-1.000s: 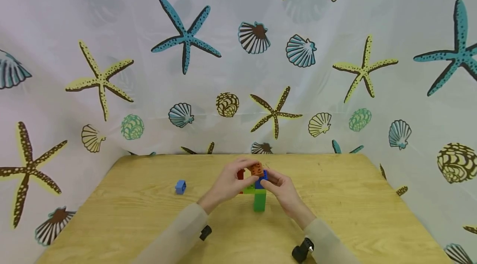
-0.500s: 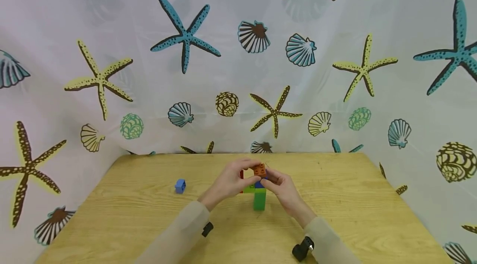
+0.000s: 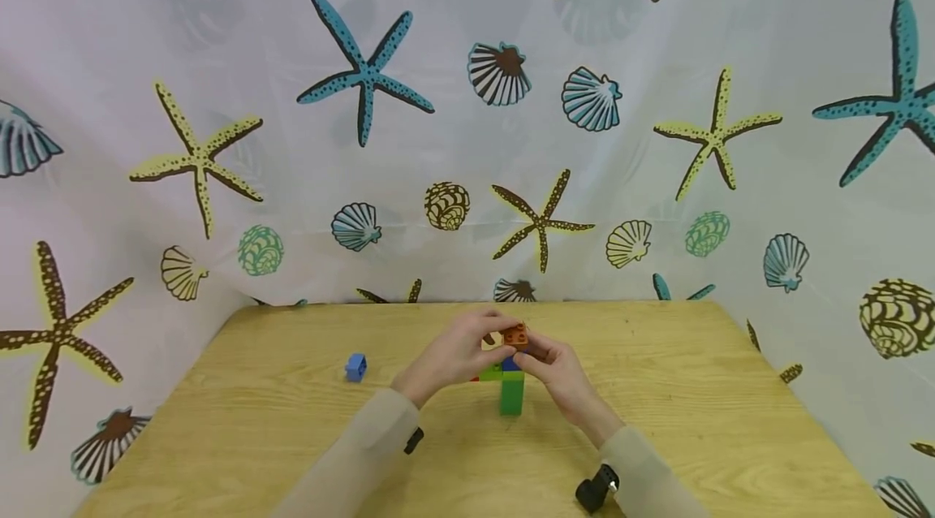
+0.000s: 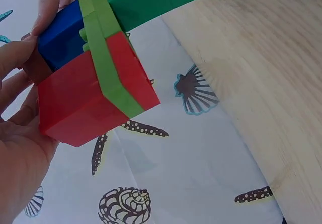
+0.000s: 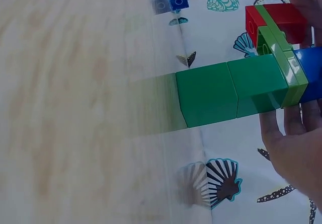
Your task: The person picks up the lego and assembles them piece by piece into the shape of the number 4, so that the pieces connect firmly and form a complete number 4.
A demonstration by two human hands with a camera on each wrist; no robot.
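Observation:
My left hand [image 3: 456, 349] pinches an orange toy brick [image 3: 515, 336] between thumb and fingers. That brick sits at the top of a blue brick [image 3: 510, 364]; whether it is fully seated cannot be told. My right hand [image 3: 561, 378] grips the blue brick from the right side. Below, a lime green plate [image 4: 106, 58] joins the blue brick and red bricks [image 4: 83, 100], with a dark green column [image 5: 231, 90] standing on the table underneath. In the left wrist view, the left palm lies close by the red bricks. Fingers hide much of the orange and blue bricks.
A loose light blue brick [image 3: 355, 368] lies on the wooden table [image 3: 292, 437], left of the hands. Behind the table hangs a white cloth [image 3: 467, 136] printed with shells and starfish.
My left hand has shifted slightly right with the orange brick, which has turned from tilted to nearly level above the blue brick. The right hand keeps its place.

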